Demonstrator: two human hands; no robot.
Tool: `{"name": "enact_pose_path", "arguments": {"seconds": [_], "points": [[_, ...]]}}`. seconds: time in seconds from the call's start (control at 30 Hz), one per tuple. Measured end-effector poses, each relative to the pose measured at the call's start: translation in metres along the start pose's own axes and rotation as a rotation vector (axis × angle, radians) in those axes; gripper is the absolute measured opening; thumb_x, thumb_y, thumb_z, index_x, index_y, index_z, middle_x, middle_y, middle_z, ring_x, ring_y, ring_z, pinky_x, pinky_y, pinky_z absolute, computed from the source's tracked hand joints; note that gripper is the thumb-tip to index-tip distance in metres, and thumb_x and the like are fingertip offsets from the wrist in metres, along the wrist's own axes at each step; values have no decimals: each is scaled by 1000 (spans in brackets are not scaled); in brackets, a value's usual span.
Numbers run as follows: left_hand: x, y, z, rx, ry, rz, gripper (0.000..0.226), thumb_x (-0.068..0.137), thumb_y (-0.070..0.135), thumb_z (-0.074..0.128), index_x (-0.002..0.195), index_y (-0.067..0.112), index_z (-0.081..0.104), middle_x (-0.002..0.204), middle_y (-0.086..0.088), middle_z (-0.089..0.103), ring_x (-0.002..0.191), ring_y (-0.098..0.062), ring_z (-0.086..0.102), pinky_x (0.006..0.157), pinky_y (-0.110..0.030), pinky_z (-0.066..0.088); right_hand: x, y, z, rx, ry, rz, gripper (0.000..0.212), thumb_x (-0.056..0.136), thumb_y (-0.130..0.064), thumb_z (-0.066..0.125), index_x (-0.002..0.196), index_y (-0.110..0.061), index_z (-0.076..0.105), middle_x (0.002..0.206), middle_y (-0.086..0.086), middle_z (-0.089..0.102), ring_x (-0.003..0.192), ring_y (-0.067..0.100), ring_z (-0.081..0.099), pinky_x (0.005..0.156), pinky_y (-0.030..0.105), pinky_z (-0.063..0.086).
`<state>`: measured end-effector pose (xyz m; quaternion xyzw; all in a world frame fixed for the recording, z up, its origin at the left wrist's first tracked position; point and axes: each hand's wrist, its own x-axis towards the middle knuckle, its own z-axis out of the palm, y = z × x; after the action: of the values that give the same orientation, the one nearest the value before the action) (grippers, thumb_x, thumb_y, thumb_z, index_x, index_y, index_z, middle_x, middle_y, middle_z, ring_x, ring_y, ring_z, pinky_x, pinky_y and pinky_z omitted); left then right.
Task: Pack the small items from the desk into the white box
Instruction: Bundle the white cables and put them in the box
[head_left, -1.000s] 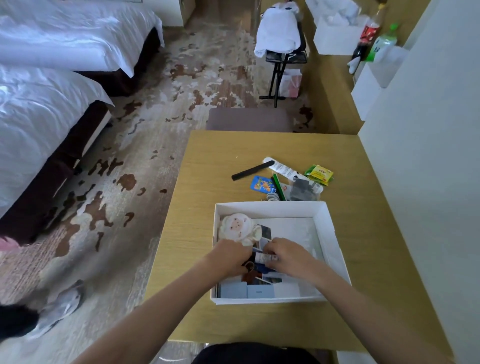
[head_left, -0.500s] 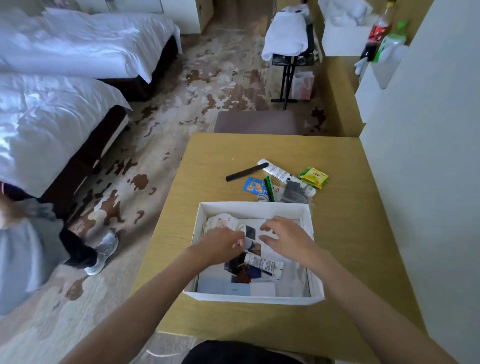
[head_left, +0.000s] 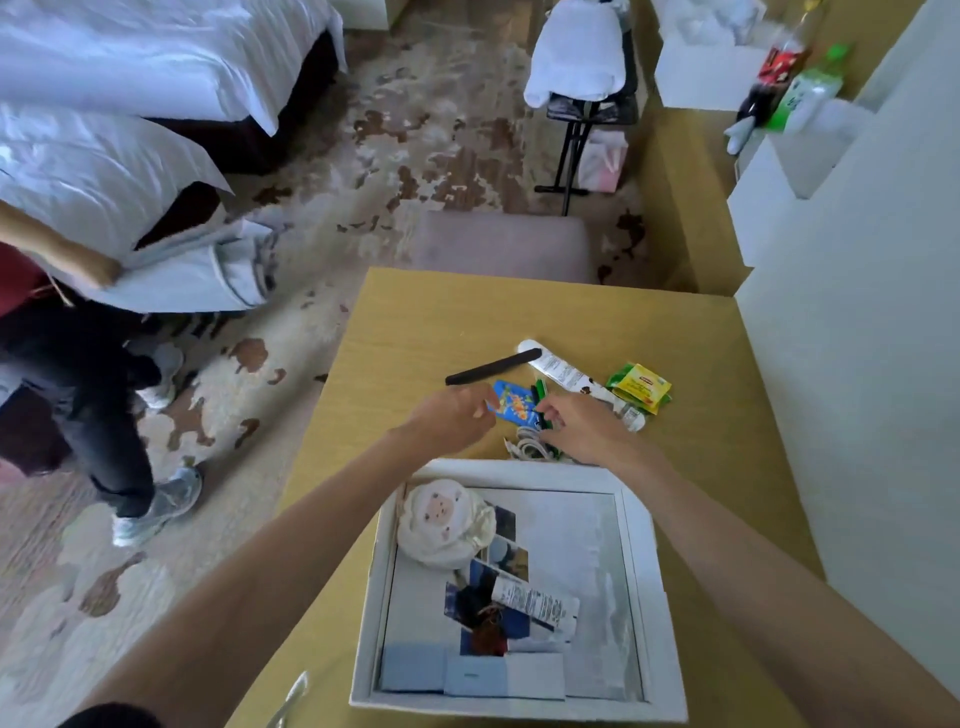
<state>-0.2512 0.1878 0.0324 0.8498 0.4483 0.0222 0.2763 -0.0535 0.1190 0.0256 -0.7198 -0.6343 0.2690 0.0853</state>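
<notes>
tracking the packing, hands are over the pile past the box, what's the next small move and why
Probably the left hand pinches the blue card and carries it to the white box: its fingertips sit at the card's edge, and the card lies unpacked on the desk.

Wooden desk (head_left: 415, 322) sat against a white wall (head_left: 857, 364) on its right, blotchy beige carpet (head_left: 415, 130) left of it, white beds (head_left: 130, 62) further left, padded stool (head_left: 504, 244) just past it.

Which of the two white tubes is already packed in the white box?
The nearer tube, lying across the photos inside the white box. The other tube lies out on the desk, beside the yellow packet.
</notes>
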Motion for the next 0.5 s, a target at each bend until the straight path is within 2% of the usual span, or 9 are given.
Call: {"name": "enact_pose_path", "arguments": {"seconds": [0.1,0.23,0.4,0.5], "points": [[29,-17,13,0,-114,59,20,92,26,51,108,18,61,111,-5,65,100,-24,60,75,-27,41,28,5,15,-127,-109,5,48,84,-26,71,126,-11,54,117,13,62,99,25,62,82,41,54],[57,-34,27,-1,-272,106,21,92,26,53,109,17,62,111,-5,65,103,-23,59,86,-33,47,54,12,28,-319,-239,-6,55,78,-38,75,122,-13,54,117,11,60,103,28,59,81,38,51],[78,-45,42,2,-410,104,24,89,20,55,112,15,61,113,-5,64,107,-22,56,91,-36,46,72,13,36,-520,-276,-147,39,72,-48,75,94,-17,64,98,3,60,94,22,56,66,31,43],[82,-47,47,24,-428,107,25,88,20,57,112,17,61,113,-4,65,108,-22,55,91,-38,46,72,19,35,-431,-274,-156,28,77,-42,72,90,-19,65,95,1,57,93,20,53,70,33,45]]}}
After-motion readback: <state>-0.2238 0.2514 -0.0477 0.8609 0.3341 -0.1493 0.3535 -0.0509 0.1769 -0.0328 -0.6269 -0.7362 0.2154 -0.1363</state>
